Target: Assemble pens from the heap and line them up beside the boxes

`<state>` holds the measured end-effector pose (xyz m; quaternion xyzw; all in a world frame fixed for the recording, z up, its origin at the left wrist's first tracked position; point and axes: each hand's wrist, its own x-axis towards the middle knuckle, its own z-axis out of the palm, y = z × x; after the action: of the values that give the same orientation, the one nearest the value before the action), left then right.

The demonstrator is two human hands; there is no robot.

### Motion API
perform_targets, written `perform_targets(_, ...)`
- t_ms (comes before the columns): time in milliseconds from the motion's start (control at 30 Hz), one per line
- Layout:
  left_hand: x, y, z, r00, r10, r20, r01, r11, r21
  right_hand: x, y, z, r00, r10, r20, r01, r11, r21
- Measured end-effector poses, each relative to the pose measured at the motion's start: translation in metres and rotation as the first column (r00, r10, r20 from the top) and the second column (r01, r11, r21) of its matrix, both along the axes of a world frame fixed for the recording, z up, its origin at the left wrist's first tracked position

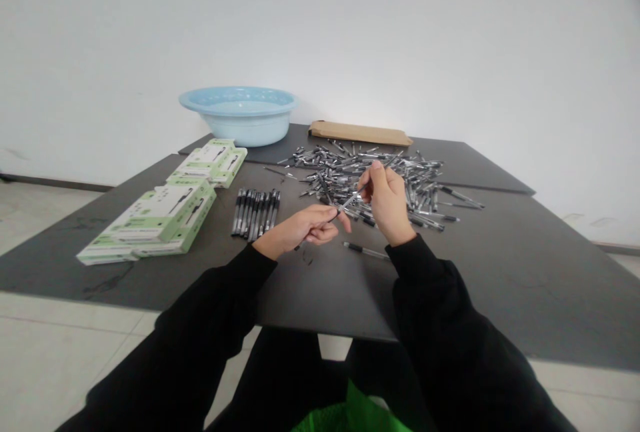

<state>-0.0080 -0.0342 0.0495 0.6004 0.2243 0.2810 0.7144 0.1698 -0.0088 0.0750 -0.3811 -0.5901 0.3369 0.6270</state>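
My left hand (313,227) is closed around a clear pen barrel with a dark grip (346,204), which slants up to the right. My right hand (385,200) pinches a thin dark pen refill (395,157) in line with that barrel, at its upper end. Where the two meet is partly behind my fingers. On the table under my right wrist lies a single pen (365,250). Left of my left hand is a neat row of several black-gripped pens (256,213). Behind both hands spreads a large loose heap of pens (325,182).
Green-and-white pen boxes (155,215) are stacked on the left, with more boxes (213,159) behind them. A light blue basin (245,127) stands at the back left. A flat brown cardboard piece (360,133) lies behind the heap on the dark table (500,272).
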Motion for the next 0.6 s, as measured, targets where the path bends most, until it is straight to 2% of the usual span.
perform_targets(100,0.001,0.000,-0.001,1.000,0.030,0.005,-0.030,0.999,0.017,-0.005,-0.005,-0.001,0.995,0.066,0.074,-0.065,0.998,-0.012)
perform_targets(267,0.002,0.004,-0.005,0.993,0.101,0.059,-0.101,0.995,-0.002,-0.017,-0.013,-0.005,0.936,0.309,0.166,-0.294,0.949,-0.110)
perform_targets(333,0.001,0.006,-0.005,0.986,0.123,0.110,-0.122,0.992,-0.019,-0.016,-0.013,-0.004,0.927,0.322,0.193,-0.315,0.947,-0.067)
perform_targets(433,-0.002,0.008,-0.001,0.963,0.183,0.200,-0.177,0.983,-0.048,-0.006,-0.009,0.000,0.905,0.256,0.341,-0.263,0.964,-0.028)
perform_targets(500,-0.005,0.009,0.002,0.944,0.233,0.232,-0.223,0.972,-0.071,0.004,-0.008,0.003,0.834,0.221,0.506,-0.221,0.973,-0.059)
perform_targets(600,-0.008,0.010,0.004,0.916,0.314,0.248,-0.295,0.949,-0.114,0.023,-0.012,0.002,0.637,0.240,0.733,-0.226,0.967,-0.120)
